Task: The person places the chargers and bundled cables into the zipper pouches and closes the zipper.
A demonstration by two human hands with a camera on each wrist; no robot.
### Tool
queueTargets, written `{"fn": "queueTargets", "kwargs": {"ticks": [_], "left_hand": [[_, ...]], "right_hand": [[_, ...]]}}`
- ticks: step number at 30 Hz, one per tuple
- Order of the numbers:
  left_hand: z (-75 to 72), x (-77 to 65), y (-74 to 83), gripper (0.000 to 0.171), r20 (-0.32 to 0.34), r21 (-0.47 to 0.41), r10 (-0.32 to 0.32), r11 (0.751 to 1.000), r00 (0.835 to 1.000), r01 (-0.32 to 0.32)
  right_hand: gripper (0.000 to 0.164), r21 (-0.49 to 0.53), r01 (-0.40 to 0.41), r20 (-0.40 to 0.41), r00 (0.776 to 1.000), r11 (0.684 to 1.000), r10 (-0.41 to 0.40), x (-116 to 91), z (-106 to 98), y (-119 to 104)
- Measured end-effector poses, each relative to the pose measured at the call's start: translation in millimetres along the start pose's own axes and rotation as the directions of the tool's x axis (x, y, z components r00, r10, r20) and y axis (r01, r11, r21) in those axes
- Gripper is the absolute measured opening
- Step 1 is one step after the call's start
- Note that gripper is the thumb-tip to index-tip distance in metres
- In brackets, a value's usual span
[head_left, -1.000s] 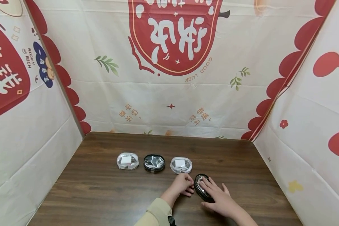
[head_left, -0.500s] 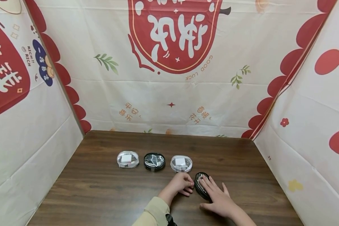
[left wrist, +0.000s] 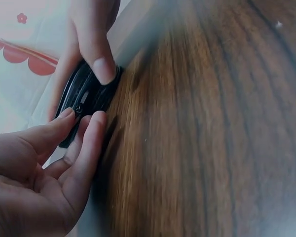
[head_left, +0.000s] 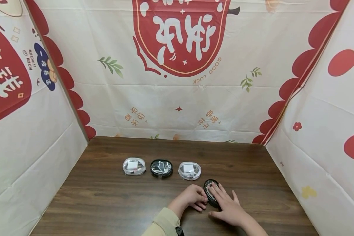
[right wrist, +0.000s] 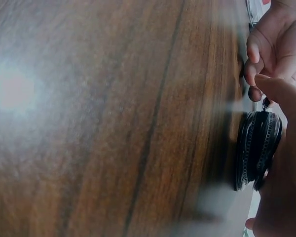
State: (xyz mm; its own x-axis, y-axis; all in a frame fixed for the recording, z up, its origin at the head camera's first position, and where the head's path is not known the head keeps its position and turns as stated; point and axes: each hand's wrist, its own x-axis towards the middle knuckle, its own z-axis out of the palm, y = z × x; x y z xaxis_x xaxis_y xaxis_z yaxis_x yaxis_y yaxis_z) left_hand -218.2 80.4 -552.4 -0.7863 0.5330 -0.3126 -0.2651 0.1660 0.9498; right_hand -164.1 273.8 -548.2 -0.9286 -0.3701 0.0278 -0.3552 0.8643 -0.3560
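A black oval zip case with a clear top lies right of centre on the table. My right hand rests on it, its fairly straight fingers spread over the clear top. In the left wrist view the right thumb lies against its side. At the case's left edge, my left hand pinches the small zipper pull between thumb and fingertips. Two toothed lines with a dark band between them run along the case's side in the right wrist view. A pale object, partly covered, shows inside.
Three similar oval cases lie in a row farther back: a clear-white one, a black one and another clear-white one. White chargers show in the white ones. Printed cloth walls surround the wooden table on three sides.
My left hand has moved slightly nearer to me and to the right along the case's edge. The right hand stays on the case, and the other cases have not moved.
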Motion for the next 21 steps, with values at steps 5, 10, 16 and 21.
{"fn": "queueTargets", "kwargs": {"ticks": [5,10,16,21], "left_hand": [[5.2,-1.2,-0.4,0.008,0.009,0.011,0.012,1.0,1.0,-0.012],[6.0,-1.2,-0.9,0.007,-0.024,0.021,0.011,1.0,1.0,-0.01],[2.9,-1.7,-1.0,0.009,-0.03,0.028,0.004,1.0,1.0,-0.003],[-2.1,1.0,-2.1,0.01,-0.063,0.04,0.005,0.999,0.998,-0.003]], "right_hand": [[0.088,0.008,0.017,-0.028,0.999,1.0,-0.017,-1,0,2],[0.081,-0.012,0.029,-0.047,0.998,1.0,-0.029,-1,-2,4],[0.079,-0.003,0.019,-0.018,1.0,1.0,-0.019,-1,-7,3],[0.078,-0.011,0.027,-0.044,0.999,1.0,-0.027,-5,-11,3]]}}
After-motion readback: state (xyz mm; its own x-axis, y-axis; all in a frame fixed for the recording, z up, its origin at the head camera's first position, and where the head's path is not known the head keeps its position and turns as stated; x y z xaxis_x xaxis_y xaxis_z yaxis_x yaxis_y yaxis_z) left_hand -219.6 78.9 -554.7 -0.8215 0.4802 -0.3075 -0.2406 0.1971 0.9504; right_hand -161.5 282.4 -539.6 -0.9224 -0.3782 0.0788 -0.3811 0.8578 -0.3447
